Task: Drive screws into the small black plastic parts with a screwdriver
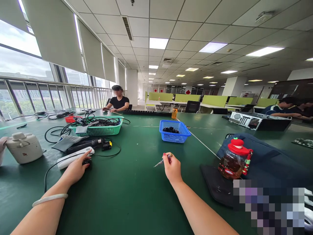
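My right hand (173, 168) is closed in a pinch around a small screwdriver (160, 162) with a thin metal shaft and a see-through handle. Its tip points left and down, just above the green tabletop. On the left, my left hand (77, 169) has its thumb and fingers around a small black object (87, 162), mostly covered by the fingers. The index finger reaches to the end of a long white device (73, 157), possibly a power strip. Beyond my right hand stands a blue plastic basket (175, 138) holding several small black parts (171, 130).
A green basket of cables (102, 130) lies beyond my left hand, near a white jug (24, 148). At right, a red-lidded jar (233, 161) stands by a dark bag (271, 160). A computer case (260, 121) lies farther back. A person (119, 102) sits across the table.
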Demonstrator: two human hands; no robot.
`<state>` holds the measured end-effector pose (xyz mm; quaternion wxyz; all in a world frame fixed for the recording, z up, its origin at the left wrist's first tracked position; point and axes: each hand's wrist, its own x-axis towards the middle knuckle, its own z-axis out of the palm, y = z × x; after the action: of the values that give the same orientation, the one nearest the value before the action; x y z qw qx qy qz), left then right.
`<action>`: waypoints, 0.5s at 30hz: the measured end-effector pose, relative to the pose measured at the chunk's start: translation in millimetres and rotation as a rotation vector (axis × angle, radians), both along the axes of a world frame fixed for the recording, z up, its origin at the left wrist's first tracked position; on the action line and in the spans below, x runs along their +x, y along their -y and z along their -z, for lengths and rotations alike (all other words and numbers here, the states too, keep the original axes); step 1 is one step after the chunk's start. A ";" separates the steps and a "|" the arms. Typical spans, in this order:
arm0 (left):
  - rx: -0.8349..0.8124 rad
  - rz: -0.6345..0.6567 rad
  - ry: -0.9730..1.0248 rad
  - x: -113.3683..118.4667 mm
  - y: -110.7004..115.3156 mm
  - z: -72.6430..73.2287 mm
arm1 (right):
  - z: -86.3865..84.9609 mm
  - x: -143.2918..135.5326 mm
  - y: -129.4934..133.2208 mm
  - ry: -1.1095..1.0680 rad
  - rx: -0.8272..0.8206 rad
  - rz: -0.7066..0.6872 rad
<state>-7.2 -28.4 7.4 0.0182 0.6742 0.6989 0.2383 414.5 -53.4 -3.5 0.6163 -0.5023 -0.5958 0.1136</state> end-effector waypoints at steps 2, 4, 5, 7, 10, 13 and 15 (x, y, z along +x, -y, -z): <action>0.031 0.020 0.003 16.7 1.4 -8.2 | -0.8 -0.6 0.8 -0.004 0.007 -0.003; 0.046 0.085 0.010 45.1 3.2 -15.7 | -1.6 -1.2 1.3 -0.017 0.020 -0.012; 0.038 0.138 0.016 63.5 4.2 -18.5 | -2.1 -1.4 1.5 -0.023 0.028 -0.019; -0.008 0.286 0.024 105.6 6.3 -21.1 | -3.0 -1.8 1.7 -0.029 0.040 -0.028; -0.115 0.474 0.031 170.0 7.4 -18.5 | -4.5 -2.1 1.9 -0.024 0.035 -0.031; -0.166 0.544 0.072 218.6 4.3 -10.6 | -6.6 -2.3 2.7 -0.041 0.024 -0.036; -0.178 0.501 0.136 237.9 0.9 -4.3 | -8.2 -2.2 3.4 -0.060 0.031 -0.038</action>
<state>230.7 -29.3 11.7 0.1827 0.8043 0.5255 0.2089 412.3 -56.7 4.8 0.6393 -0.4778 -0.5881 0.1310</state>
